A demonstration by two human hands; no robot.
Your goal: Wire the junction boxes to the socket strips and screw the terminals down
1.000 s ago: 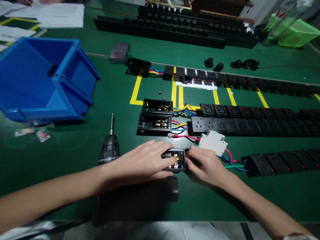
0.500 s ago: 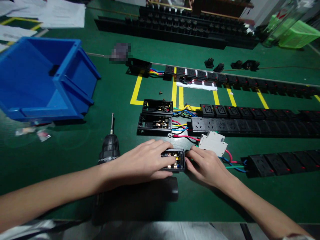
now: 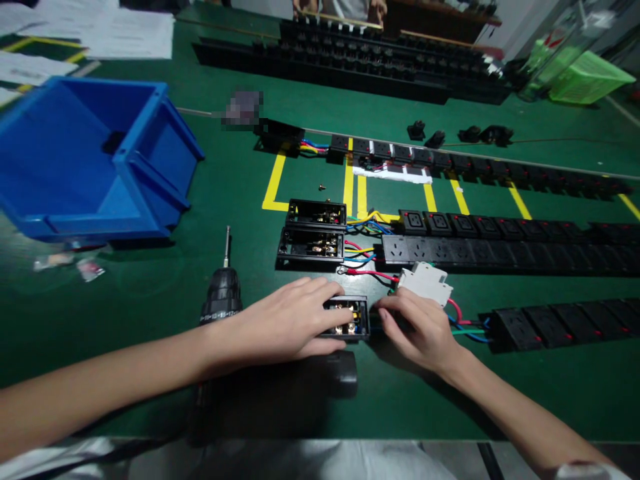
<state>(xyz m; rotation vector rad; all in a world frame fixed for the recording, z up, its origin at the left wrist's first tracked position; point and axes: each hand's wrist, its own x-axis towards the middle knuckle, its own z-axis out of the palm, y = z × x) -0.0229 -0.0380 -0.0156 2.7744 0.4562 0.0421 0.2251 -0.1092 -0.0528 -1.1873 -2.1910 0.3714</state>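
My left hand (image 3: 293, 317) wraps around a small black terminal box (image 3: 367, 317) with brass screws inside, its index finger reaching into the open top. Just right of the box's end, my right hand (image 3: 420, 328) has thumb and forefinger pinched together; whatever lies between them, perhaps a wire, is too small to make out. Behind that hand rests a light grey circuit breaker (image 3: 425, 283). From it a red wire (image 3: 373, 273) with a ring terminal runs left. Red, blue and green wires link the breaker's side to a black socket strip (image 3: 560, 327).
A cordless drill (image 3: 223, 293) lies left of the box, partly under my left forearm. Two more open boxes (image 3: 313, 247) are wired to socket strips (image 3: 450, 252) further back. A blue bin (image 3: 145, 160) stands left. Across the table are another person's hands (image 3: 377, 12).
My right hand has drawn slightly back from the box's end, widening the gap between them. My left hand keeps its hold on the box. The view has shifted a little.
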